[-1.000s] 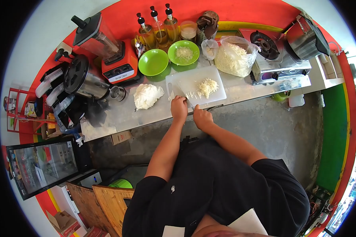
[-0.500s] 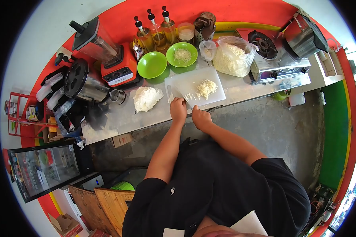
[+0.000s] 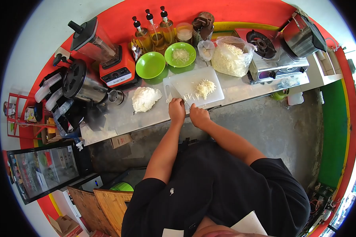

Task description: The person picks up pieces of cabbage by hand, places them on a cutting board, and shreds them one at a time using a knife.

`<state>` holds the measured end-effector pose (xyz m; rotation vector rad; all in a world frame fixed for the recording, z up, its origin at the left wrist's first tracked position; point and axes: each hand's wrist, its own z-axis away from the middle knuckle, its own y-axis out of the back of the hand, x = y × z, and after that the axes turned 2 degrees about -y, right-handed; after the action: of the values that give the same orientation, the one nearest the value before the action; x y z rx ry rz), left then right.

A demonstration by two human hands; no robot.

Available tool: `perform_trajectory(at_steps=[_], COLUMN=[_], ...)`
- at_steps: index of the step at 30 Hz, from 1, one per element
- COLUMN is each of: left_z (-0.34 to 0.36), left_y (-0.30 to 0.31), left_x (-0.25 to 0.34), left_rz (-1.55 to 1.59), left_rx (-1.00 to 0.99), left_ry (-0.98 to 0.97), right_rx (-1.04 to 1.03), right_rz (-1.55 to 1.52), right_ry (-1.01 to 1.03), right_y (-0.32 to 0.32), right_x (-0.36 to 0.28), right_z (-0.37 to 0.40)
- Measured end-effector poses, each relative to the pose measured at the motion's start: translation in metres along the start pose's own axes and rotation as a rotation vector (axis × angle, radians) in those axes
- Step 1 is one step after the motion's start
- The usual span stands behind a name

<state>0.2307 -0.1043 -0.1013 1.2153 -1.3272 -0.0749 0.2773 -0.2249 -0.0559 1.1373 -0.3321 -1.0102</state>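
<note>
My left hand (image 3: 177, 110) is closed at the near left edge of the white cutting board (image 3: 215, 75), beside a few pale pieces; what its fingers press on is hidden. Just right of it, my right hand (image 3: 200, 117) is closed round the handle of a knife (image 3: 186, 99), whose thin blade slants over the board and is hard to make out. Short white strips lie right of the blade, near a heap of pale shreds (image 3: 205, 89). A crumpled white bag (image 3: 145, 99) rests left of the board.
Behind the board stand two green bowls (image 3: 150, 65), one holding shreds, and a plastic bag of shreds (image 3: 231, 60). Oil bottles (image 3: 156, 37) and a red blender (image 3: 116, 71) line the back. A stove (image 3: 279, 67) is at right, a steel pot (image 3: 85, 85) at left.
The whole view has shifted very slightly, with the counter items a little farther left. Both hands remain closed at the board's near edge.
</note>
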Motion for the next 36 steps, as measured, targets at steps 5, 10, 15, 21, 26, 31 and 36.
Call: perform_trajectory(at_steps=[5, 10, 15, 21, 26, 31, 36], left_z=[0.003, 0.007, 0.008, 0.005, 0.002, 0.004, 0.005], left_y=[-0.001, 0.0, 0.002, -0.001, 0.0, -0.007, -0.003], left_x=[-0.001, -0.001, -0.001, -0.01, -0.008, -0.013, -0.009], left_rz=[-0.006, -0.03, -0.021, 0.061, 0.08, 0.065, 0.089], left_rx=[-0.036, 0.001, -0.033, -0.013, -0.071, 0.042, -0.014], left_ry=[-0.004, -0.127, -0.121, -0.083, -0.012, -0.061, -0.005], right_rx=[-0.032, 0.005, -0.007, -0.022, 0.016, -0.049, -0.046], right_rz=[0.017, -0.009, 0.025, -0.017, -0.043, 0.034, 0.008], right_ry=[-0.003, 0.013, 0.036, 0.014, -0.011, 0.02, 0.018], right_y=[0.0, -0.003, 0.004, -0.002, -0.002, 0.002, 0.009], right_x=[-0.001, 0.004, 0.001, 0.005, 0.002, 0.002, 0.001], right_z=[0.013, 0.0, 0.009, 0.01, -0.001, 0.016, 0.005])
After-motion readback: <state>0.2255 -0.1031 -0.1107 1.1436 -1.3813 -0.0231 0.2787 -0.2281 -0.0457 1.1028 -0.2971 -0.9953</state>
